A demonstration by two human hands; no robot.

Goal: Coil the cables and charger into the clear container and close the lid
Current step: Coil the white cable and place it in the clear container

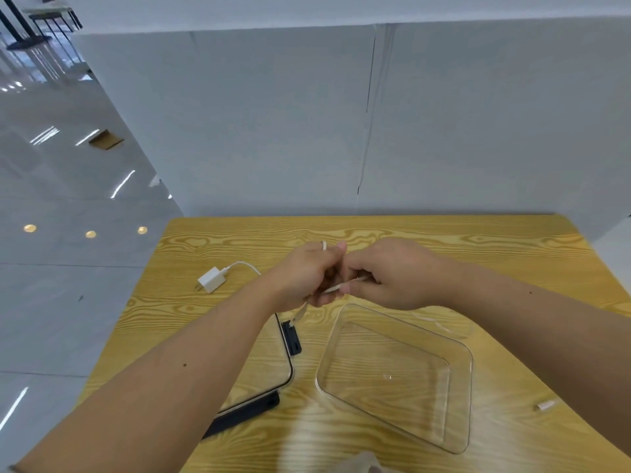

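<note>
My left hand and my right hand meet above the table's middle, both closed on a white cable wound between them; one plug end dangles below my left hand. A white charger lies to the left on the table, its own cable running toward my left hand. The clear container stands open and holds nothing, just below my hands. Its clear lid with black clips lies to the left, partly hidden under my left forearm.
A small white connector piece lies near the right table edge. The wooden table backs onto a white partition wall. Glossy floor falls away on the left.
</note>
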